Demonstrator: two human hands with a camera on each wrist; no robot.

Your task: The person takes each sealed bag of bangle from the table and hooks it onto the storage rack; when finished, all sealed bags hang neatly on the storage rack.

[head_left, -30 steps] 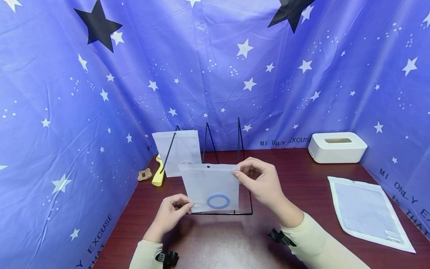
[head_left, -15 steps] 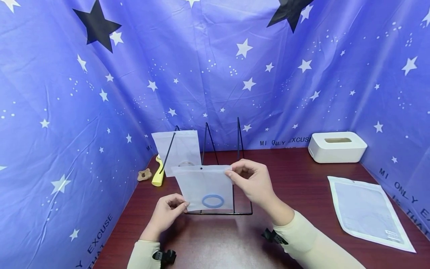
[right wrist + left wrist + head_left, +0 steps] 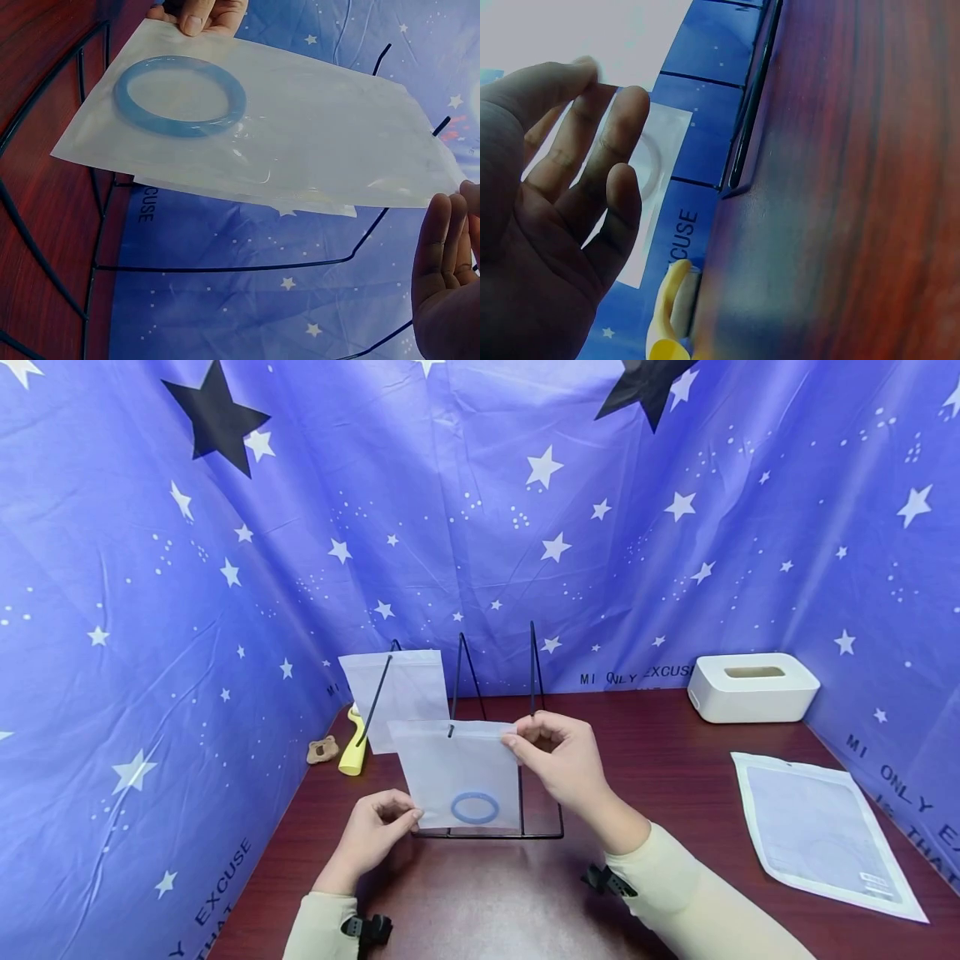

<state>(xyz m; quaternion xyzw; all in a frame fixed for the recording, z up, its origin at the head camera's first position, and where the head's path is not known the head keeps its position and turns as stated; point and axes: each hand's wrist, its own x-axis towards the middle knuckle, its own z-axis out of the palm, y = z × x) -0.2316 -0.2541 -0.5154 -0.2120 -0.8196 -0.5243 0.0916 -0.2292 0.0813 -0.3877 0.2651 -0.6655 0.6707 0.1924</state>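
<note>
Front bag: a frosted, see-through pouch [image 3: 468, 768] stood near upright before the black wire rack [image 3: 502, 837], held up between both hands; a blue ring [image 3: 180, 129] lay inside, down by the bottom edge.
Its look: pale and milky, smooth, with a straight top strip and a small hole there, at which a dark rod tip showed; the ring was round, even in thickness and glossy.
Left hand: the left hand [image 3: 371, 831] pinched the lower left corner between thumb and finger, its other fingers loosely bent.
Right hand: the right hand [image 3: 562, 760] pinched the upper right corner between thumb and fingertip.
Back bag: a similar pouch [image 3: 412, 693] hung on the rack's left prong; a faint pale ring [image 3: 655, 166] showed in it.
Flat bag: a larger white-bordered pouch [image 3: 810, 827] lay at the table's right; its contents could not be told.
White box: slotted on top [image 3: 712, 702], behind the flat bag; inside too dim to read.
</note>
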